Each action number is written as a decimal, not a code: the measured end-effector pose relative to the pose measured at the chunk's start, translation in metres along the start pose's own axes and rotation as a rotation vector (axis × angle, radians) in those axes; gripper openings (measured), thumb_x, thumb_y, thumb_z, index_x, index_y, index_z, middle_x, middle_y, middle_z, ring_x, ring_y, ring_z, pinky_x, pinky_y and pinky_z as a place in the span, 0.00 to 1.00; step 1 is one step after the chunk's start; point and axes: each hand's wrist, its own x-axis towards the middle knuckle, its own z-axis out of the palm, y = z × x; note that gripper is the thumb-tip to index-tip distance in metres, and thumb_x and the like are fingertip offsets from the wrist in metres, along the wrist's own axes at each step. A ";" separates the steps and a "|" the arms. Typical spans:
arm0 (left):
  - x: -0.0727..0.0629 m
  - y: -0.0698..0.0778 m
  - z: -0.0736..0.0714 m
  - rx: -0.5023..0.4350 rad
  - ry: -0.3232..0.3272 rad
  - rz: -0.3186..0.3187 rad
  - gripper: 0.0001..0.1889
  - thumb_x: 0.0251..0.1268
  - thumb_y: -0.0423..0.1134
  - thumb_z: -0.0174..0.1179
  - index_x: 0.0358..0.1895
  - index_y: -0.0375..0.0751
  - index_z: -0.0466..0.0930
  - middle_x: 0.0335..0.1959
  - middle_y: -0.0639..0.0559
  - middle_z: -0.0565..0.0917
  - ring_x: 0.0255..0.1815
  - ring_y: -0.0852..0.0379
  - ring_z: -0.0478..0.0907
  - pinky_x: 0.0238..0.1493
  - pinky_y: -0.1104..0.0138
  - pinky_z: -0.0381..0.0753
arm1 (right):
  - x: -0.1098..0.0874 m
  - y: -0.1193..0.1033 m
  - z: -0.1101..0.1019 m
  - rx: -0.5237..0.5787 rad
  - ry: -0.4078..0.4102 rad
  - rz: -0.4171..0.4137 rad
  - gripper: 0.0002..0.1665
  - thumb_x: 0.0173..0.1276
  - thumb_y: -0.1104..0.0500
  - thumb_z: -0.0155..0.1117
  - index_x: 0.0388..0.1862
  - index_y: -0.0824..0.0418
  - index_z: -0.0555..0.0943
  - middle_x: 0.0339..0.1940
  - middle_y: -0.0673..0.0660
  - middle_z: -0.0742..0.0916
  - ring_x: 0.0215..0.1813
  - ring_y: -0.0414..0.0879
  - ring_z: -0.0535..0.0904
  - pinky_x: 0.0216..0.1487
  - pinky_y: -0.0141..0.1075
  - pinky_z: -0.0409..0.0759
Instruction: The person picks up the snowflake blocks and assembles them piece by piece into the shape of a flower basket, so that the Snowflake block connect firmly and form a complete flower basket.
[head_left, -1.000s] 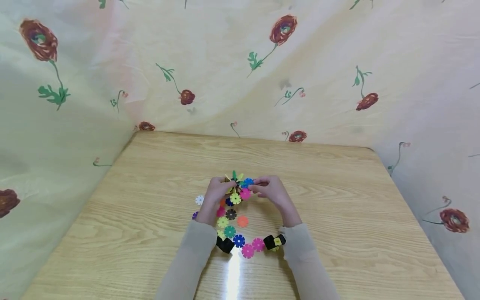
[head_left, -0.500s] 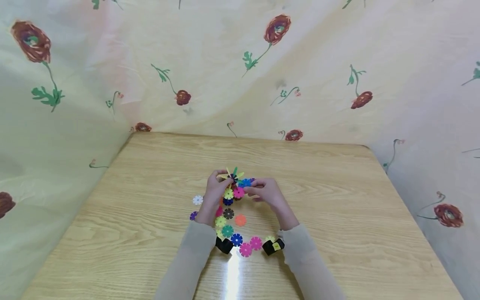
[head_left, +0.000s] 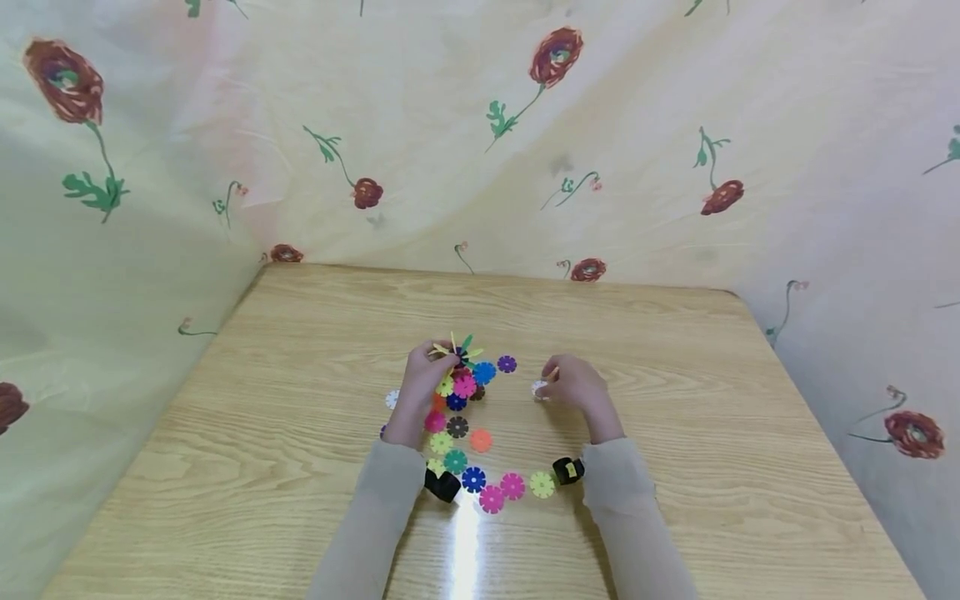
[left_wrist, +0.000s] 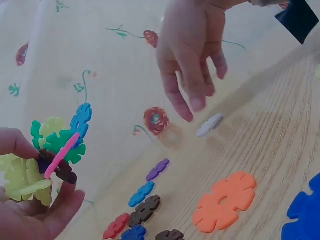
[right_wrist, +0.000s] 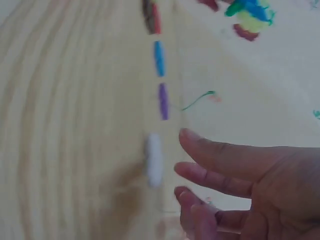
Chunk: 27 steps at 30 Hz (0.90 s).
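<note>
My left hand point(head_left: 420, 382) grips a cluster of interlocking notched plastic discs point(left_wrist: 65, 145) in yellow, green, blue, pink and brown. The thumb and fingers pinch it from the side, covering part of it in the left wrist view. Further right, my right hand point(head_left: 579, 387) hovers with loosely bent fingers by a white notched disc point(right_wrist: 154, 161). A gap shows between its fingertips and that disc in both wrist views. A purple disc point(head_left: 507, 364) and a blue disc point(head_left: 484, 372) lie on the table between the hands.
Loose discs form a curved row, with a green disc point(head_left: 455, 462), a dark blue disc point(head_left: 474, 480) and pink discs point(head_left: 492, 499) toward the front. An orange disc point(head_left: 481, 440) lies inside the curve. Flowered cloth point(head_left: 450, 125) hangs behind the wooden table point(head_left: 675, 375).
My right hand has moved right, away from the cluster, uncovering the purple and blue discs. The white disc by it now shows. My left hand has shifted slightly left with the cluster.
</note>
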 end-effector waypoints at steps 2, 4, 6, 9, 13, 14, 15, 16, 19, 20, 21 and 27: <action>0.001 0.000 -0.001 0.001 -0.024 0.009 0.15 0.64 0.27 0.55 0.54 0.33 0.74 0.39 0.45 0.81 0.40 0.56 0.76 0.47 0.67 0.75 | 0.003 0.002 0.003 -0.045 0.003 0.015 0.19 0.57 0.56 0.73 0.43 0.64 0.80 0.44 0.62 0.86 0.44 0.54 0.81 0.44 0.46 0.79; 0.001 0.000 -0.002 0.006 -0.052 0.024 0.17 0.64 0.26 0.55 0.56 0.34 0.73 0.36 0.48 0.80 0.38 0.57 0.76 0.44 0.68 0.74 | 0.005 0.003 0.007 -0.075 0.004 0.026 0.18 0.55 0.56 0.74 0.40 0.64 0.79 0.41 0.60 0.86 0.41 0.52 0.80 0.41 0.43 0.78; 0.000 0.000 -0.002 0.016 -0.081 0.045 0.19 0.65 0.26 0.55 0.59 0.34 0.71 0.32 0.50 0.78 0.36 0.57 0.75 0.43 0.68 0.73 | 0.007 0.002 0.009 -0.089 0.007 0.039 0.16 0.55 0.57 0.75 0.36 0.62 0.78 0.36 0.58 0.84 0.37 0.49 0.77 0.37 0.39 0.75; 0.002 -0.002 -0.002 0.045 -0.100 0.059 0.20 0.65 0.26 0.55 0.60 0.36 0.71 0.30 0.52 0.76 0.36 0.57 0.75 0.41 0.69 0.72 | 0.006 -0.003 0.008 -0.009 0.033 0.033 0.14 0.56 0.58 0.74 0.34 0.62 0.78 0.32 0.56 0.83 0.34 0.47 0.76 0.33 0.35 0.73; 0.001 -0.001 -0.001 0.083 -0.099 0.048 0.20 0.65 0.27 0.55 0.60 0.37 0.71 0.31 0.52 0.76 0.37 0.57 0.75 0.42 0.67 0.70 | 0.003 -0.016 0.010 0.334 0.118 -0.013 0.11 0.63 0.59 0.69 0.40 0.65 0.80 0.34 0.60 0.85 0.34 0.48 0.82 0.33 0.35 0.83; 0.000 0.000 0.000 0.092 -0.095 0.045 0.19 0.65 0.27 0.55 0.60 0.37 0.72 0.31 0.51 0.77 0.37 0.56 0.75 0.42 0.67 0.70 | 0.003 -0.020 0.011 0.425 0.132 -0.027 0.12 0.65 0.59 0.68 0.42 0.66 0.81 0.35 0.61 0.86 0.34 0.49 0.84 0.34 0.35 0.85; 0.000 0.000 0.000 0.103 -0.093 0.045 0.19 0.65 0.27 0.55 0.59 0.36 0.72 0.32 0.51 0.77 0.38 0.56 0.75 0.42 0.67 0.70 | 0.002 -0.024 0.012 0.504 0.141 -0.039 0.13 0.66 0.59 0.67 0.44 0.66 0.81 0.37 0.63 0.86 0.35 0.49 0.85 0.35 0.36 0.86; 0.000 0.000 0.001 0.113 -0.091 0.045 0.19 0.65 0.28 0.55 0.59 0.36 0.72 0.33 0.51 0.77 0.38 0.56 0.75 0.42 0.67 0.71 | 0.001 -0.028 0.013 0.567 0.143 -0.052 0.13 0.67 0.59 0.65 0.46 0.67 0.81 0.39 0.64 0.87 0.36 0.48 0.86 0.36 0.37 0.87; -0.002 0.000 0.003 0.138 -0.086 0.049 0.18 0.64 0.28 0.56 0.57 0.35 0.73 0.35 0.49 0.77 0.38 0.57 0.76 0.40 0.68 0.72 | -0.002 -0.037 0.016 0.671 0.122 -0.070 0.13 0.69 0.60 0.63 0.47 0.68 0.81 0.42 0.65 0.87 0.37 0.45 0.85 0.37 0.37 0.87; -0.002 -0.001 0.003 0.145 -0.082 0.052 0.17 0.64 0.28 0.56 0.57 0.35 0.74 0.36 0.49 0.77 0.38 0.57 0.75 0.39 0.69 0.72 | -0.002 -0.039 0.017 0.688 0.112 -0.077 0.13 0.69 0.61 0.63 0.48 0.68 0.81 0.42 0.64 0.87 0.37 0.43 0.85 0.37 0.37 0.87; -0.002 -0.001 0.004 0.151 -0.079 0.056 0.17 0.64 0.28 0.56 0.56 0.35 0.74 0.36 0.48 0.77 0.36 0.57 0.75 0.38 0.70 0.71 | -0.003 -0.041 0.018 0.706 0.101 -0.079 0.13 0.70 0.61 0.62 0.48 0.69 0.81 0.42 0.64 0.86 0.38 0.43 0.84 0.38 0.38 0.87; -0.002 -0.002 0.007 0.172 -0.048 0.092 0.16 0.62 0.26 0.56 0.54 0.36 0.75 0.36 0.47 0.78 0.33 0.58 0.72 0.30 0.72 0.68 | -0.004 -0.043 0.019 0.728 0.071 -0.062 0.11 0.71 0.63 0.59 0.47 0.70 0.81 0.41 0.64 0.86 0.38 0.42 0.83 0.39 0.38 0.87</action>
